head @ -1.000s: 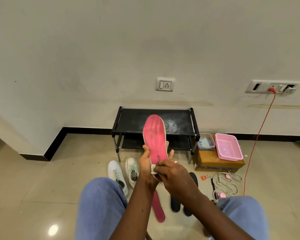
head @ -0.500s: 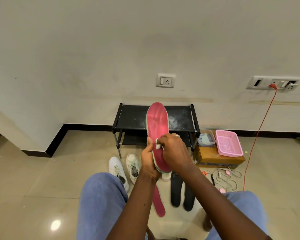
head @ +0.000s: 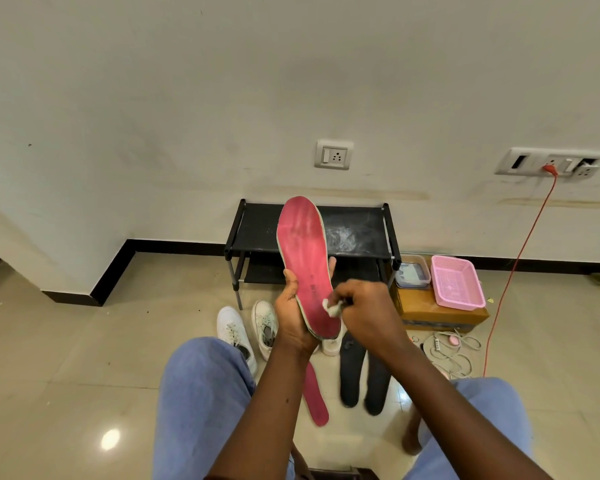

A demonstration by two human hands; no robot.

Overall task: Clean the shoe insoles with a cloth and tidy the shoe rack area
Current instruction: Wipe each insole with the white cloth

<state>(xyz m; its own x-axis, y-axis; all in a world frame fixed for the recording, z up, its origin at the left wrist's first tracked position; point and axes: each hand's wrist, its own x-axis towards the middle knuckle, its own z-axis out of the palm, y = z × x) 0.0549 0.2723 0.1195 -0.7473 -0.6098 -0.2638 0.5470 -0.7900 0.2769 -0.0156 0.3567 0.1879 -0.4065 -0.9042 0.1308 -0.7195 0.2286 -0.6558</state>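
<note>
Head view. Left hand (head: 293,318) closed round the heel half of a pink insole (head: 305,265), thumb on the near edge, fingertips showing past the far edge; insole held upright, toe end up, in front of the rack (head: 312,233). Right hand (head: 364,311) pinched shut on a small white cloth (head: 333,306), pressed against the lower pink face near the heel. Second pink insole (head: 316,398) flat on the floor (head: 84,358) between the knees; two black insoles (head: 362,372) side by side just to its right. Pair of white shoes (head: 248,329) on the floor to the left of the hands, below the rack. Rack top bare but for a pale dusty smear (head: 342,239) right of centre. Right of the rack: a box (head: 437,311) carrying a pink basket (head: 458,282) and a clear container (head: 411,273), with coiled white cables (head: 451,348) in front and an orange cord (head: 520,258) running up to the wall socket.

Step in hand, as judged: wiping the first pink insole, heel region. Other three insoles apparently not yet wiped; tidying of the rack area not begun. Next move likely calls for firm strokes of the cloth along the face, steady support from the left hand against bending, then an exchange for the insole on the floor.
</note>
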